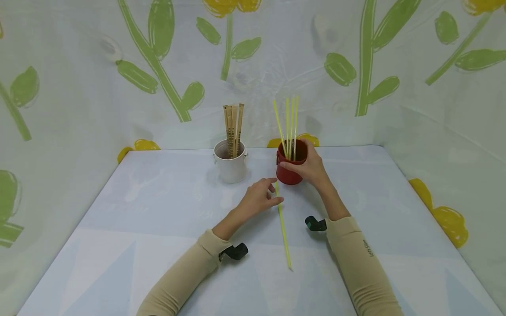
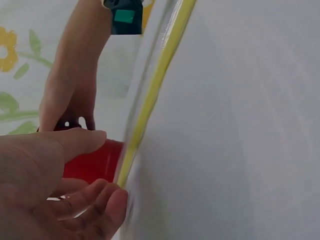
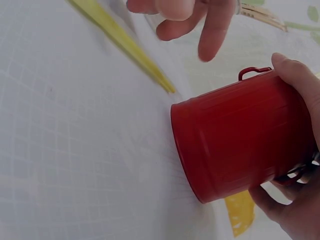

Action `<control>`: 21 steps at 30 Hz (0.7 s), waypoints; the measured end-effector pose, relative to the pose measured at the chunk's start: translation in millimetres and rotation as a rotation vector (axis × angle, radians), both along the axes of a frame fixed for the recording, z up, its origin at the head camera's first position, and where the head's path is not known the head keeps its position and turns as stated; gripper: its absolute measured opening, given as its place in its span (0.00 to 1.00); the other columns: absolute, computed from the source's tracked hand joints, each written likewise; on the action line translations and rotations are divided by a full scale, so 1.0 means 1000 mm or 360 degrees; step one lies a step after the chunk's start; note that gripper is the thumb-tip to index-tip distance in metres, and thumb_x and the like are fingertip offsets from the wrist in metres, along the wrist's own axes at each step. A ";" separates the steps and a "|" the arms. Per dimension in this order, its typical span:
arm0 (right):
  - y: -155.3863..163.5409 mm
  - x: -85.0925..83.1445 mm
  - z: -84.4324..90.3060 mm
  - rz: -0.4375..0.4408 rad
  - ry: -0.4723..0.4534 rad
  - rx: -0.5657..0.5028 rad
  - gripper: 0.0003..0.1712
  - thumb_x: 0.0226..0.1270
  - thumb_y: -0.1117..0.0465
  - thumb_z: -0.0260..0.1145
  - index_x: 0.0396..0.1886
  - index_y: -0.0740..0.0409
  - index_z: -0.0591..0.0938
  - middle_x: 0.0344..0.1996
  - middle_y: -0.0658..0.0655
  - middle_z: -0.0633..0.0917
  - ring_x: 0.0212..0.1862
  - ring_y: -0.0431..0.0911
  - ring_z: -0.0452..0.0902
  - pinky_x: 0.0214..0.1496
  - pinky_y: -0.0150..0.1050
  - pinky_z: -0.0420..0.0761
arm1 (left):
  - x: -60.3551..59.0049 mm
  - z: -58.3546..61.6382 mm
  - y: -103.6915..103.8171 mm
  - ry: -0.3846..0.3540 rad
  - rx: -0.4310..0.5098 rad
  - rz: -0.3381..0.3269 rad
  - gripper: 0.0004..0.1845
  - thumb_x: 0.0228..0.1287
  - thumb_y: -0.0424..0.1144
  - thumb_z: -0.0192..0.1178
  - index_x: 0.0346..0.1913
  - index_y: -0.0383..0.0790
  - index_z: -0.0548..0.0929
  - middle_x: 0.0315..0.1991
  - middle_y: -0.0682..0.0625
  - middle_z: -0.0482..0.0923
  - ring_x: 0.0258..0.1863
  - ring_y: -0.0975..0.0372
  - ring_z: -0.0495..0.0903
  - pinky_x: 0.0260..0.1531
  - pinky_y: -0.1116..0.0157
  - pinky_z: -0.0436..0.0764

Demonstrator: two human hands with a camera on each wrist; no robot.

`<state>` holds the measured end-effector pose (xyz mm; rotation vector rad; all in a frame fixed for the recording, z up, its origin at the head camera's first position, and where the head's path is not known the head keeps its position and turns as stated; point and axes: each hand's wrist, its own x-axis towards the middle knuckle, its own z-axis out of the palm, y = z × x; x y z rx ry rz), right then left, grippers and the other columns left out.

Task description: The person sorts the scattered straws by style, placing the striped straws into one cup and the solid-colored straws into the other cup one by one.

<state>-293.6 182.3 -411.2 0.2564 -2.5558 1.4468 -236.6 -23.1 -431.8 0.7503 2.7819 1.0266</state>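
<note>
In the head view my right hand (image 1: 310, 166) grips a small red bucket (image 1: 289, 176) by its upper part, thumb at the front of the rim. Several yellow straws (image 1: 291, 125) stand in the bucket, leaning slightly apart. Another yellow straw (image 1: 284, 235), in a clear wrapper in the left wrist view, lies lengthwise on the table in front of the bucket. Over its far end is my left hand (image 1: 257, 198), thumb and fingers apart, fingertips (image 2: 117, 200) right at the straw. The bucket's side (image 3: 240, 140) fills much of the right wrist view.
Left of the red bucket stands a white bucket (image 1: 231, 170) with several paper-wrapped sticks (image 1: 234, 127) upright in it. The pale table (image 1: 166, 263) ends behind both buckets at a wall sheet (image 1: 284, 57) printed with flowers. Similar sheeting rises at both sides.
</note>
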 end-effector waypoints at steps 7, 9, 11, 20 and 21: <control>-0.002 -0.002 -0.001 -0.0004 -0.0004 0.0006 0.54 0.50 0.43 0.78 0.72 0.48 0.58 0.65 0.55 0.72 0.66 0.51 0.68 0.63 0.55 0.77 | 0.003 -0.006 0.002 -0.0018 -0.0112 0.0023 0.35 0.60 0.50 0.69 0.66 0.37 0.73 0.45 0.47 0.81 0.37 0.62 0.79 0.45 0.62 0.78; -0.002 -0.002 -0.001 0.0000 0.0001 -0.0006 0.54 0.50 0.44 0.78 0.71 0.48 0.59 0.65 0.55 0.72 0.66 0.51 0.68 0.63 0.55 0.77 | 0.004 -0.006 0.003 0.0002 -0.0130 0.0028 0.34 0.60 0.50 0.69 0.65 0.36 0.74 0.44 0.47 0.80 0.37 0.62 0.78 0.43 0.63 0.79; -0.002 -0.002 -0.001 -0.0002 0.0002 -0.0011 0.54 0.50 0.44 0.78 0.72 0.48 0.59 0.65 0.55 0.72 0.66 0.51 0.68 0.63 0.55 0.77 | 0.005 -0.006 0.004 0.0040 -0.0160 0.0017 0.34 0.60 0.51 0.69 0.64 0.34 0.75 0.42 0.46 0.80 0.36 0.61 0.78 0.40 0.65 0.80; 0.000 0.000 -0.002 -0.0022 -0.0033 0.0022 0.56 0.50 0.43 0.78 0.73 0.48 0.57 0.66 0.55 0.71 0.66 0.52 0.68 0.62 0.56 0.78 | 0.010 -0.004 0.010 0.0132 -0.0341 -0.0020 0.35 0.58 0.56 0.68 0.62 0.34 0.77 0.40 0.47 0.80 0.36 0.60 0.76 0.35 0.67 0.77; 0.001 0.000 -0.002 -0.0020 -0.0025 0.0022 0.56 0.50 0.43 0.78 0.73 0.49 0.57 0.66 0.55 0.71 0.67 0.52 0.67 0.62 0.56 0.78 | 0.010 -0.003 0.011 0.0137 -0.0357 -0.0024 0.35 0.58 0.56 0.69 0.61 0.34 0.78 0.40 0.47 0.79 0.35 0.60 0.76 0.35 0.68 0.77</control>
